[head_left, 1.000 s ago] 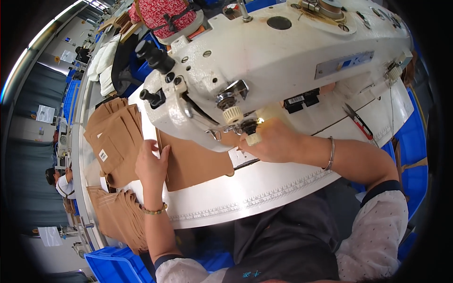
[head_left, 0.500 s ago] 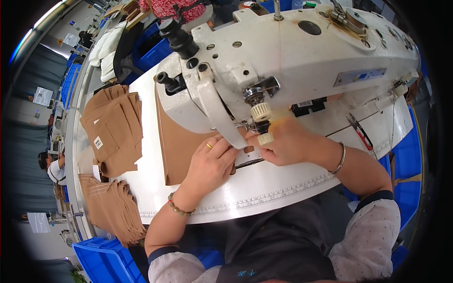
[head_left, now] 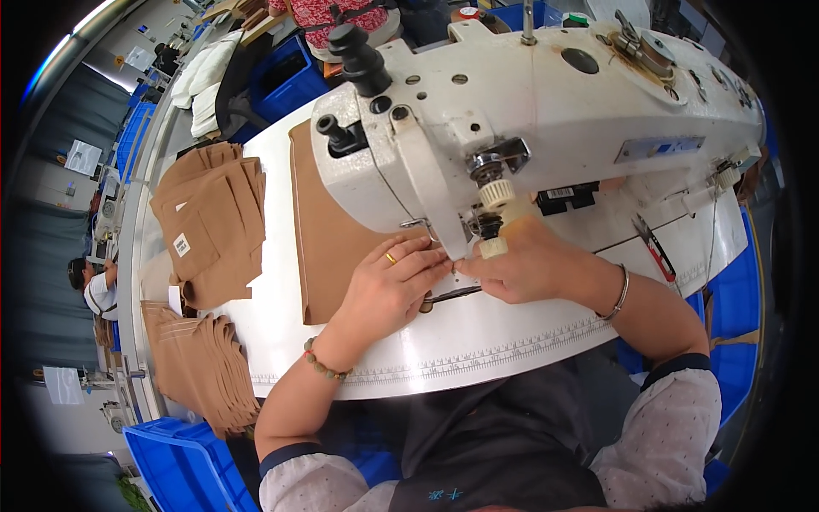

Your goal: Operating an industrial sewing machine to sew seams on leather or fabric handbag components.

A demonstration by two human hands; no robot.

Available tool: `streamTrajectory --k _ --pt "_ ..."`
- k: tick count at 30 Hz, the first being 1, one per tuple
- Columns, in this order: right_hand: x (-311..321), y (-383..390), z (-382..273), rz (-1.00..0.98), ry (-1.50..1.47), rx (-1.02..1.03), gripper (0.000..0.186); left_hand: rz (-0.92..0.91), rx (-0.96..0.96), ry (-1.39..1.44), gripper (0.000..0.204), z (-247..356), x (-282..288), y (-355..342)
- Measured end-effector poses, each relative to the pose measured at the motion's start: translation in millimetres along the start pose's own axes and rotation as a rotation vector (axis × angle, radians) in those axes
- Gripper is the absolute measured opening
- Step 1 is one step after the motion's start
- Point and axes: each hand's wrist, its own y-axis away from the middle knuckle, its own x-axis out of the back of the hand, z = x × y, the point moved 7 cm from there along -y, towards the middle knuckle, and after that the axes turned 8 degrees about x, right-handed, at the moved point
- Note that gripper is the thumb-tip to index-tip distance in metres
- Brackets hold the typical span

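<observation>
Beneath the head of a white sewing machine [head_left: 554,119], both of my hands meet close to the needle area. My left hand [head_left: 394,286], a ring on one finger, lies with bent fingers drawn together on the brown fabric panel [head_left: 326,247], at its near right part. The panel runs back under the machine head. My right hand [head_left: 525,264] has its fingers curled, with thumb and index pointing at the left fingertips. What those right fingers pinch, if anything, is hidden. Machine parts cover some of the right hand.
Brown cut pieces lie in an upper stack [head_left: 213,222] and a lower stack [head_left: 200,367] on the left. Red-handled thread snips [head_left: 655,252] rest right of my right hand. A ruler strip [head_left: 478,358] edges the white table. Blue crates [head_left: 183,461] stand below.
The whole view has shifted slightly, with the machine now further right. My left fingertips have come closer to the right hand, covering the bit of brown fabric that showed between them.
</observation>
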Motion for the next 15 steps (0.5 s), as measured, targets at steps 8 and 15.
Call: streamTrajectory --k 8,15 --pt "-7 -1 15 0.037 0.186 -0.021 0.015 0.027 0.067 -0.038 0.038 -23 -5 -12" --pt "-7 1 15 0.020 0.235 -0.066 0.018 0.045 0.136 -0.076 0.028 -37 -6 -20"
